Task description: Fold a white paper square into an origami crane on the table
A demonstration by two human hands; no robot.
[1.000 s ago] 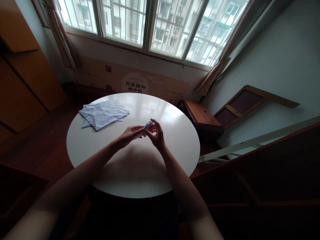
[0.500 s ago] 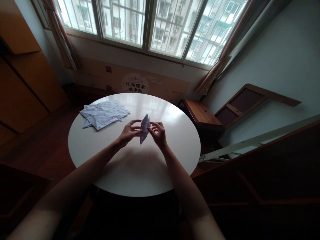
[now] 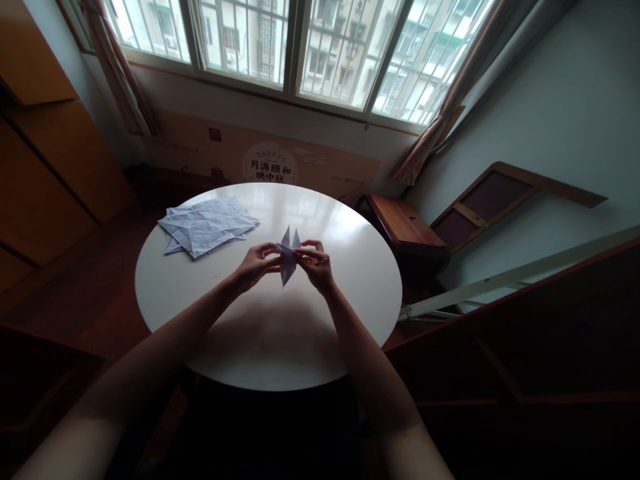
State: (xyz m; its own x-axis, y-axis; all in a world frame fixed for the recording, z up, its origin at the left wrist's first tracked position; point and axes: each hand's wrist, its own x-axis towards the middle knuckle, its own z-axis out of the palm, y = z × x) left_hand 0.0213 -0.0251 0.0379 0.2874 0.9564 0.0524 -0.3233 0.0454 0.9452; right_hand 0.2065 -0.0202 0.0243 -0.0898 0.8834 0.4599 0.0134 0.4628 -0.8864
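Observation:
A small folded paper piece (image 3: 287, 269), pale grey-violet, is held up over the white round table (image 3: 280, 360). Two narrow points rise from its top and one point hangs down below. My left hand (image 3: 254, 267) pinches its left side between thumb and fingers. On the other side, my right hand (image 3: 316, 263) grips its right edge, with thumb and fingertips closed on the paper. The fingers partly cover the middle of the folded piece. To the left of my hands lies a stack of creased paper sheets (image 3: 207, 223), flat on the table.
A wooden side table (image 3: 400, 220) stands beyond the table's right edge. Wooden cabinets (image 3: 45, 153) are at the left, and a barred window (image 3: 240, 40) is ahead. A dark wooden panel (image 3: 550, 347) takes up the lower right.
The folded paper has been turned and spread, so two separate upper points now show instead of one broad face. Both hands have closed in slightly around it. The paper stack is unchanged.

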